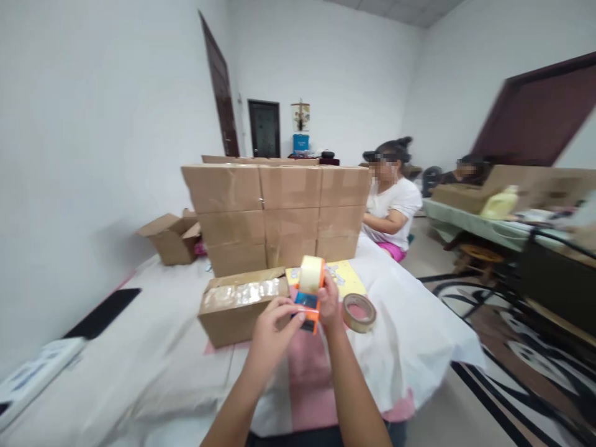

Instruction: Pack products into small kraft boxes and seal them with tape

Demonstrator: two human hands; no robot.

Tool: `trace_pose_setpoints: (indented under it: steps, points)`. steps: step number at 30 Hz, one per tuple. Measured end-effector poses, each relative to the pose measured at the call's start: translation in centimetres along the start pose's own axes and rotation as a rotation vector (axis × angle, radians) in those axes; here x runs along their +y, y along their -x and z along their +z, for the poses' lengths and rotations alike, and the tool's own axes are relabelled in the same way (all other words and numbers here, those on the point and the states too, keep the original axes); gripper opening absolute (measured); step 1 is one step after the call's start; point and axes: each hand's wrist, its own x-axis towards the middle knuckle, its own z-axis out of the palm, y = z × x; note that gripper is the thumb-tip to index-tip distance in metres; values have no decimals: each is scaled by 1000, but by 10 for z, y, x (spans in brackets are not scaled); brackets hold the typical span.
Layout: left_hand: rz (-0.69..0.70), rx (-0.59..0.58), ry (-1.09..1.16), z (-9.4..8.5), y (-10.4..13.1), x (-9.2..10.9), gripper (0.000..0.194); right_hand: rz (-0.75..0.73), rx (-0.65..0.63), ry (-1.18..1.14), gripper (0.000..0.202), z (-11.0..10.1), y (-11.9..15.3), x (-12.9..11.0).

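A tape dispenser with an orange frame, a blue part and a roll of pale tape is held up over the table. My right hand grips its right side, fingers wrapped round the frame. From the left, my left hand pinches the dispenser's lower end with thumb and fingers; whether a tape end is between them cannot be made out. Just behind my left hand stands a cardboard box with shiny clear tape across its top. To the right of my right hand a brown tape roll lies on the table.
Stacked cardboard boxes form a wall behind the work area. An open carton sits at the left, near a black flat object and a power strip. A person in a white shirt sits beyond the white-covered table.
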Motion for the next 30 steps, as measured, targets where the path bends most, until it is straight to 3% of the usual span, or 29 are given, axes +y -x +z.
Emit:
trace_pose_setpoints:
  steps: [4, 7, 16, 22, 26, 30]
  points:
    - [-73, -25, -107, -2, 4, 13, 21, -65, 14, 33, 39, -7, -2, 3]
    - [-153, -97, -35, -5, 6, 17, 20, -110, 34, 134, 39, -10, -2, 4]
    - [-218, -144, 160, -4, 6, 4, 21, -57, 102, 181, 34, -7, -5, -6]
    - [-215, -126, 199, -2, 7, 5, 21, -48, 148, 138, 35, -6, -11, 0]
    - [-217, -53, 183, -2, 12, 12, 33, 15, 172, 41, 36, -4, -11, 2]
    - [-226, -29, 176, -2, 16, 16, 33, 72, 213, -25, 35, 0, -11, -3]
